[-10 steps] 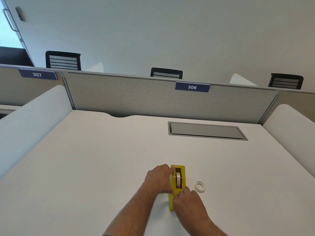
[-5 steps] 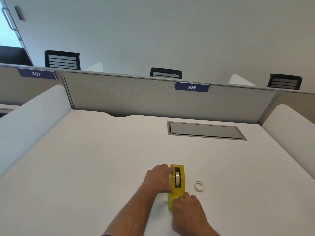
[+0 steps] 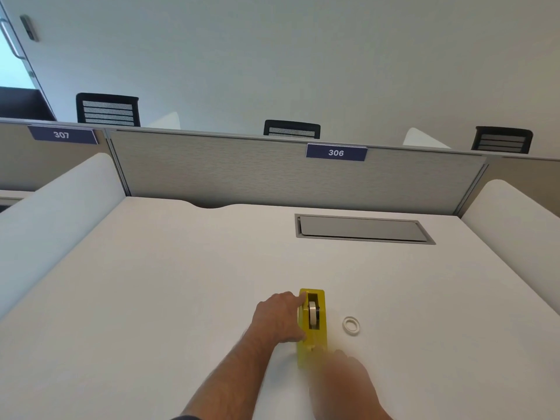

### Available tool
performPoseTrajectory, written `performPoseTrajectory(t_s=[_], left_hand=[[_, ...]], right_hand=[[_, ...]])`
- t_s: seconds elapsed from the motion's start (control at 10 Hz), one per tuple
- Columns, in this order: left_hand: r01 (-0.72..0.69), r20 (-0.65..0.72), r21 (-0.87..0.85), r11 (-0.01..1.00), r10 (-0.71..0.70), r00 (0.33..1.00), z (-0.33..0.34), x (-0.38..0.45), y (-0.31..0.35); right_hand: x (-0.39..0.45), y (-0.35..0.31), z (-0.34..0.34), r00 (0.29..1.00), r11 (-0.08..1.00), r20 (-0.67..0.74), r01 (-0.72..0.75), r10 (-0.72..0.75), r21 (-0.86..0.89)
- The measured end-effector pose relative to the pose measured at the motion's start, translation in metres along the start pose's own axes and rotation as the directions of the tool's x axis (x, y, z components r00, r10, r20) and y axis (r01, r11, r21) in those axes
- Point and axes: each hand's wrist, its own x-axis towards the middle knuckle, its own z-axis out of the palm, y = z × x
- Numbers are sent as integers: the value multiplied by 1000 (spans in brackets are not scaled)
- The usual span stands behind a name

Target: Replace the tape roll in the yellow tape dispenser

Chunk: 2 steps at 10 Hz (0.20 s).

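The yellow tape dispenser [image 3: 315,334] stands lengthwise on the white desk [image 3: 151,283], with a tape roll [image 3: 312,313] seated in its slot. My left hand [image 3: 280,318] grips the dispenser's left side. My right hand [image 3: 348,383] is blurred with motion at the dispenser's near end; whether it touches it or holds anything is unclear. A thin, nearly empty white tape ring [image 3: 351,324] lies flat on the desk just right of the dispenser.
A grey cable hatch [image 3: 362,229] is set into the desk at the back right. A grey partition [image 3: 242,174] with a "306" label closes the far edge. White curved side panels flank the desk.
My right hand has pulled back from the dispenser's top toward me and is now blurred at its near end. My left hand stays on the dispenser's side.
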Motion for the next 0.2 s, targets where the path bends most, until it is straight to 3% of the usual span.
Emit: performPoseTrajectory(t_s=[0.1, 0.2], left_hand=[[-12, -7, -7, 1000, 11, 1000, 1, -3, -2], [-24, -66, -64, 998, 20, 998, 1, -5, -8]], right_hand=[[-1, 16, 3, 991, 995, -134, 27, -14, 101], [-7, 39, -34, 937, 955, -347, 77, 28, 285]])
